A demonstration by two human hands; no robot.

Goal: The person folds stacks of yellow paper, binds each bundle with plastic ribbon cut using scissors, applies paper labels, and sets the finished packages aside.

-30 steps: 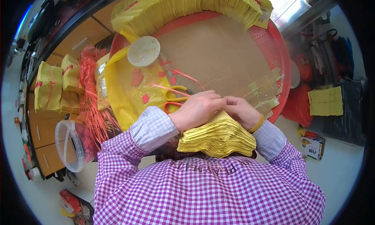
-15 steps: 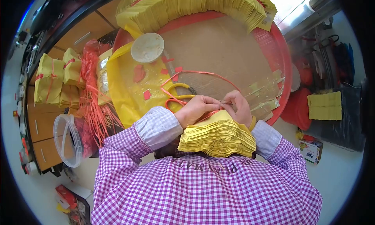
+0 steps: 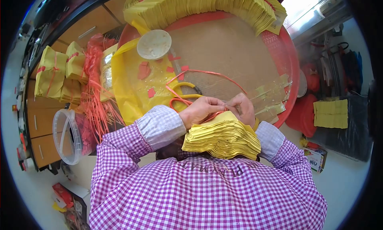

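In the head view, a thick stack (image 3: 223, 139) of folded yellow paper sits at the near middle, close against the checked shirt (image 3: 207, 194), its layered edges turned towards the wearer; what bears it from beneath is hidden. The left hand (image 3: 201, 110) is over the stack's far left side, its grip pinched together on a red cord (image 3: 205, 71), part of which runs under that hand across the paper. The right hand (image 3: 242, 110), a yellow band (image 3: 256, 124) at its wrist, meets it fingertip to fingertip over the far side, its grip likewise clamped on the cord; the exact crossing is too small to make out. A loose length of cord arcs beyond both hands over the brown board (image 3: 227, 46) in a round red tray (image 3: 294, 86). Just left of the arc lie scissors (image 3: 184, 84) with a yellow handle, partly hidden by the left hand. Farther left, a yellow sheet (image 3: 123, 78) carries red scraps (image 3: 144, 70) and a pale bowl (image 3: 154, 44). A long row (image 3: 199, 8) of yellow paper curves along the far rim. Left of the tray are tied bundles (image 3: 51, 72), a hank (image 3: 97, 102) of red strands and a clear bucket (image 3: 57, 136); well right, more yellow paper (image 3: 331, 113) lies on a dark surface (image 3: 349, 140).
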